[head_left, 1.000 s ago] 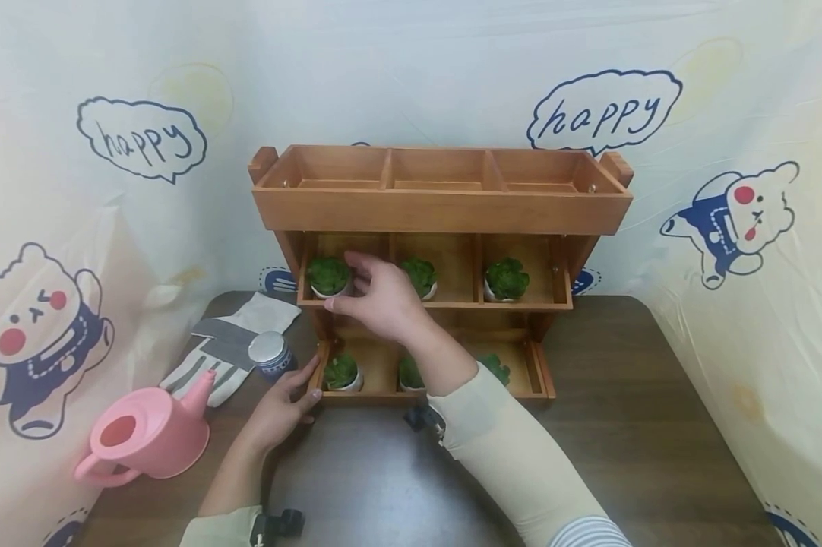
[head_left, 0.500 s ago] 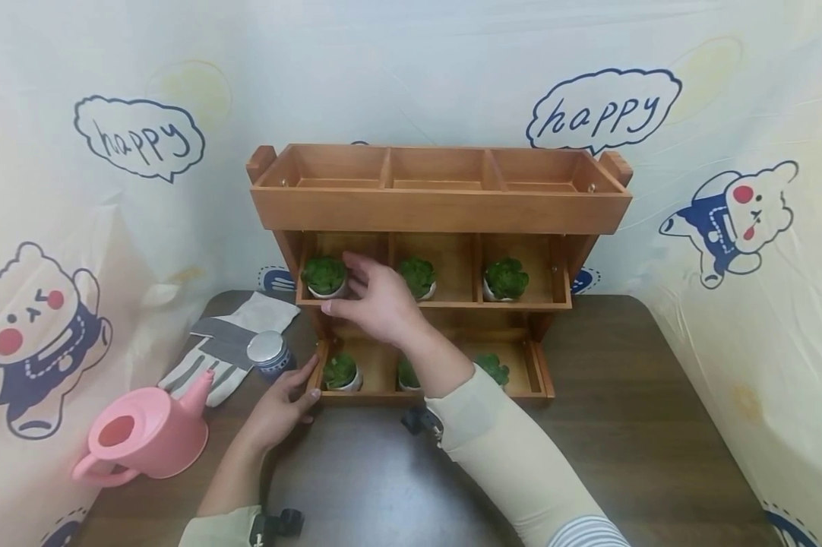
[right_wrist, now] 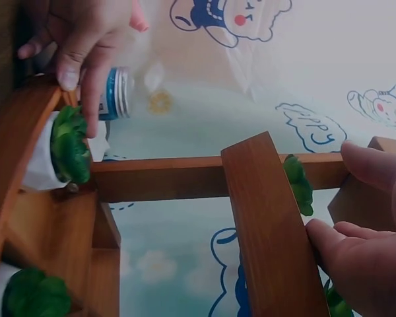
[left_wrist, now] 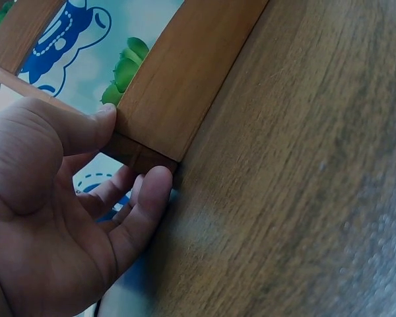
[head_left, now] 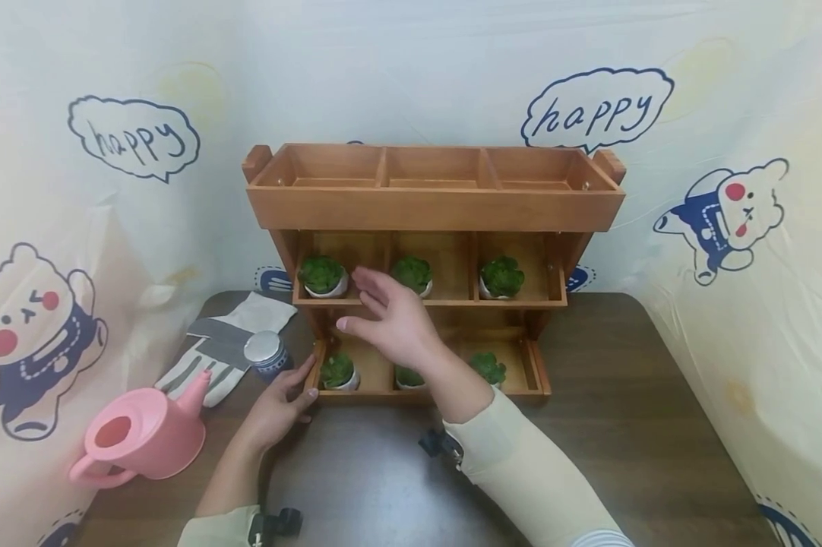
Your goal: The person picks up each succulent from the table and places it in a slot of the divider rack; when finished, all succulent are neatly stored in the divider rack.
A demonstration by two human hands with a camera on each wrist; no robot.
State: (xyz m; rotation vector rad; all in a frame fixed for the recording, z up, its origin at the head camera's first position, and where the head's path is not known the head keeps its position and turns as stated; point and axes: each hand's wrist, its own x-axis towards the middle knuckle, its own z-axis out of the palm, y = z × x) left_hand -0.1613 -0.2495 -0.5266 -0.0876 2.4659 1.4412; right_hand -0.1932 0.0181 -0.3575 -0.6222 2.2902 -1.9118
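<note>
A three-tier wooden plant stand (head_left: 434,209) stands on the table, its tiers split into compartments. My left hand (head_left: 282,406) holds the left front corner of the bottom tier; in the left wrist view the thumb and fingers (left_wrist: 155,191) sit around that corner. My right hand (head_left: 400,323) is in front of the middle tier with its fingers apart and nothing between them. Left of its fingertips is a potted succulent (head_left: 324,276) in the middle tier's left compartment. The middle succulent (head_left: 412,273) is partly hidden behind the hand, and another succulent (head_left: 501,277) sits in the right compartment.
On the bottom tier are a left succulent (head_left: 339,372), a half-hidden middle one (head_left: 409,377) and a right one (head_left: 488,368). Left of the stand are a blue-and-white lidded jar (head_left: 267,355), grey-white gloves (head_left: 229,342) and a pink watering can (head_left: 144,433).
The right hand has drawn back to the right, away from the left succulent on the middle tier, and its fingers have spread. The left hand stays on the stand's corner.
</note>
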